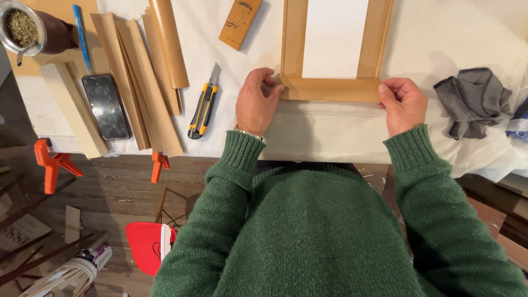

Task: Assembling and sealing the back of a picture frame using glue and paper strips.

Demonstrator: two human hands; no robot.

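A light wooden frame (330,89) covered in tan paper lies on the white-covered table (330,137), its near rail facing me. My left hand (256,103) presses its fingertips on the near left corner of the frame. My right hand (404,104) pinches the near right corner with thumb and fingers. Both arms wear green knitted sleeves, and a metal watch band shows at the left wrist.
A yellow-and-black utility knife (203,107) lies left of my left hand. Further left are tan paper strips (146,77), a dark phone (106,106), a blue pen (81,33), a cup of herbs (23,27). A wooden block (240,22) lies above, a grey cloth (474,99) right, orange clamps (52,164) at the table edge.
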